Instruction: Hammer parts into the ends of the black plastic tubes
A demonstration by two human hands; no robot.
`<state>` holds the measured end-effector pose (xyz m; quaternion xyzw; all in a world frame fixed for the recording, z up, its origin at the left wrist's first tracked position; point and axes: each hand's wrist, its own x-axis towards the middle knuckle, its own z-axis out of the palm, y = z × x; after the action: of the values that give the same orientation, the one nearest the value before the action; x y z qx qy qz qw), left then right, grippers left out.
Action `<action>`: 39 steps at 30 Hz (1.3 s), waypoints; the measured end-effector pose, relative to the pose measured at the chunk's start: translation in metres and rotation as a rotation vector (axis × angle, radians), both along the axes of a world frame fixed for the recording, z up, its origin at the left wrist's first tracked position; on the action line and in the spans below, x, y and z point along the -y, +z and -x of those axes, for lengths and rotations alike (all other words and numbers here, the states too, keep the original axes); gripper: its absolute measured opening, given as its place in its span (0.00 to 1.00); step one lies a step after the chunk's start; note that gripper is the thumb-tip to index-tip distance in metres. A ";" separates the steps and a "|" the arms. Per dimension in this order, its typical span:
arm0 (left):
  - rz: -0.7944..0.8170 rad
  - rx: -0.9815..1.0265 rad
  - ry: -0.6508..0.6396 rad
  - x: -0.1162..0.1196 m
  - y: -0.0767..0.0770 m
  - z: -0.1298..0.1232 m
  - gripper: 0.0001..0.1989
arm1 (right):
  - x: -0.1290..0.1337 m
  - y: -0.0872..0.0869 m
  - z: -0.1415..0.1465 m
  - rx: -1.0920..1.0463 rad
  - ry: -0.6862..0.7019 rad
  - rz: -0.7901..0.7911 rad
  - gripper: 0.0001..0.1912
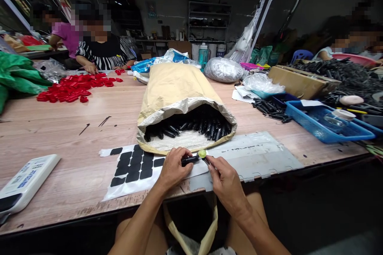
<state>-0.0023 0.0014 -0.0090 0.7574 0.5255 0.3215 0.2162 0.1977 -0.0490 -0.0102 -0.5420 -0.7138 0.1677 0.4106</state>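
My left hand (175,167) is closed round a slim black tube-like part (190,160), which points to the right. Close by, my right hand (226,177) pinches a thin dark piece (206,160). A small yellow-green round thing (202,153) sits where the two pieces meet; which one it belongs to I cannot tell. Just beyond my hands lies a tan woven sack (182,83), its mouth towards me, with many similar black parts (214,127) inside. Under my left wrist is a white sheet of black square stickers (134,165).
Red plastic parts (68,87) are heaped at the left, near a person in a striped top (103,53). A white box-shaped device (28,183) lies front left. On the right are a blue tray (329,123), loose black parts (269,109) and a grey flat board (257,155).
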 end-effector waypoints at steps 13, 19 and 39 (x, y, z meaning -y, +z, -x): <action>0.013 0.005 -0.036 -0.002 -0.002 0.001 0.04 | -0.002 0.041 0.002 -0.098 -0.045 -0.291 0.21; 0.002 0.001 -0.021 0.000 0.000 -0.001 0.03 | -0.003 0.018 -0.001 0.023 -0.003 -0.058 0.19; 0.096 0.030 -0.050 -0.002 0.003 0.005 0.22 | -0.032 0.002 -0.096 0.454 -0.447 -0.212 0.13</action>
<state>-0.0070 0.0033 -0.0059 0.7543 0.5178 0.3018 0.2680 0.2939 -0.0173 -0.0083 -0.6631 -0.6638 -0.1266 0.3220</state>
